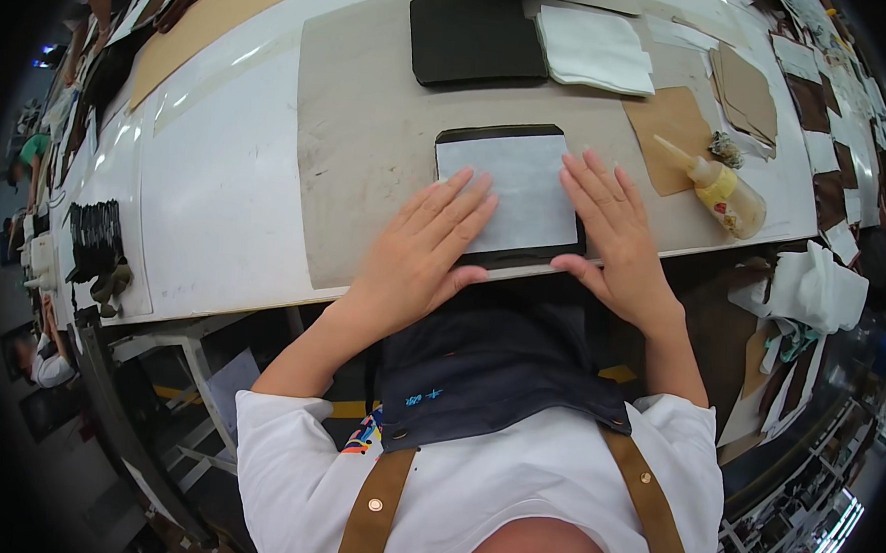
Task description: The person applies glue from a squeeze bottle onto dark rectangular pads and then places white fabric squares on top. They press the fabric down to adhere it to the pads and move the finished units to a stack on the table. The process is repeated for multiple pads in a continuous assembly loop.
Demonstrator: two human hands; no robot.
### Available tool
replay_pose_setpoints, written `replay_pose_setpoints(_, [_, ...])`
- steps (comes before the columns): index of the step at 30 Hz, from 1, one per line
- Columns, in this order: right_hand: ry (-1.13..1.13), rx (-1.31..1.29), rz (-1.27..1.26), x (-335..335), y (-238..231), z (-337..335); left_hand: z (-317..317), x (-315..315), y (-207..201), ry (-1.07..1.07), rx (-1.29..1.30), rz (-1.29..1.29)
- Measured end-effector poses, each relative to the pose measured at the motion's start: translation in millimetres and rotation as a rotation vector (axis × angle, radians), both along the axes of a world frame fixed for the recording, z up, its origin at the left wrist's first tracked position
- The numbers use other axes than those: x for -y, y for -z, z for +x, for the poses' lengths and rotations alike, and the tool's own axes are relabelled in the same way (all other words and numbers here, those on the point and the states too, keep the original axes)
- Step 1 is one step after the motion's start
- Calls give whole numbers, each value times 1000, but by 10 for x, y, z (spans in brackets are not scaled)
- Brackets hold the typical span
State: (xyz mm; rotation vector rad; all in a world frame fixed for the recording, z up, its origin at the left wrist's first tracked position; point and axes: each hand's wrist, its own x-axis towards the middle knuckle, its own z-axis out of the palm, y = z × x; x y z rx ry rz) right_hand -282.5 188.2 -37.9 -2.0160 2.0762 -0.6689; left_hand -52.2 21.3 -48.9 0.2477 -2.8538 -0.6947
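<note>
A pale grey-white sheet (527,196) lies on a black panel (501,130), whose dark edges show at the top and bottom. My left hand (420,235) rests flat with its fingertips over the sheet's left side, fingers stretched out. On the other side, my right hand (613,235) lies along the right edge, fingers extended and the thumb toward the panel's lower corner. Neither hand grips anything. Farther off sit a stack of black panels (475,40) and a pile of white sheets (595,49).
A glue bottle (733,200) with a long nozzle lies at the right, beside brown card pieces (666,138). The grey work mat (353,172) covers the white table (222,185). Black strips (96,241) are at the far left; a white bag (818,286) sits below right.
</note>
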Motion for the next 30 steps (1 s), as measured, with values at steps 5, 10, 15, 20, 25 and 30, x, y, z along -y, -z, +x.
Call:
replay_pose_setpoints(5, [-59, -130, 172, -72, -11, 16, 47, -24, 15, 67, 147, -145])
replay_pose_setpoints(10, [31, -124, 116, -145, 24, 21, 134, -11, 23, -16, 143, -172])
replay_pose_setpoints(15, [-179, -56, 143, -127, 43, 231, 61, -179, 72, 128, 118, -114])
replay_pose_setpoints(20, [-189, -91, 95, -193, 41, 144, 143, -97, 41, 128, 117, -134])
replay_pose_setpoints(25, [-112, -63, -123, -133, 64, 43, 208, 62, 37, 77, -36, -89])
replay_pose_setpoints(30, [-115, -2, -125, 305, 50, 29, -243, 149, 17, -65, -106, -181])
